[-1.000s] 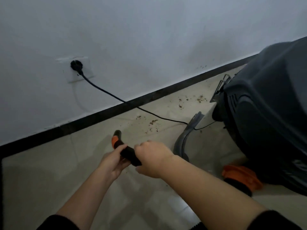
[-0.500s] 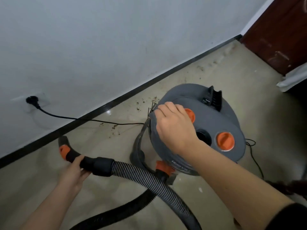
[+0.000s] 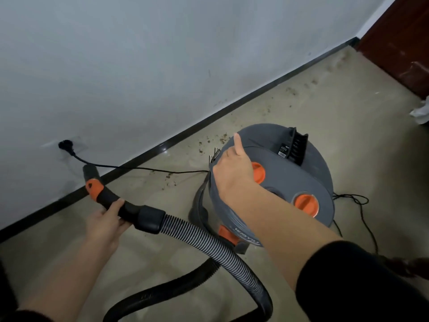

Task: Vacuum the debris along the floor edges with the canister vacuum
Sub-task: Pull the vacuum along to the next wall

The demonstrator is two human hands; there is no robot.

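Since half a second earlier the right hand [image 3: 232, 170] had turned on the lid of the canister vacuum [image 3: 285, 180]. Its fingers were hooked over the lid's left rim with their tips hidden, and the thumb stuck up free. The left hand [image 3: 104, 225] gripped the hose handle [image 3: 109, 202] from beneath, fingers curled round it and the ribbed hose [image 3: 197, 238] trailing back to the canister. The handle's long axis ran up and away toward the baseboard [image 3: 144, 156], its open end close to the wall. The debris [image 3: 209, 142] lay on the floor in a line along that baseboard, ahead and to the right of the handle's end, its nearest specks between the canister and the wall. The left hand was therefore judged the nearer one, and the coming move would likely swing the handle's end rightward along the edge, over the power cord [image 3: 139, 168].
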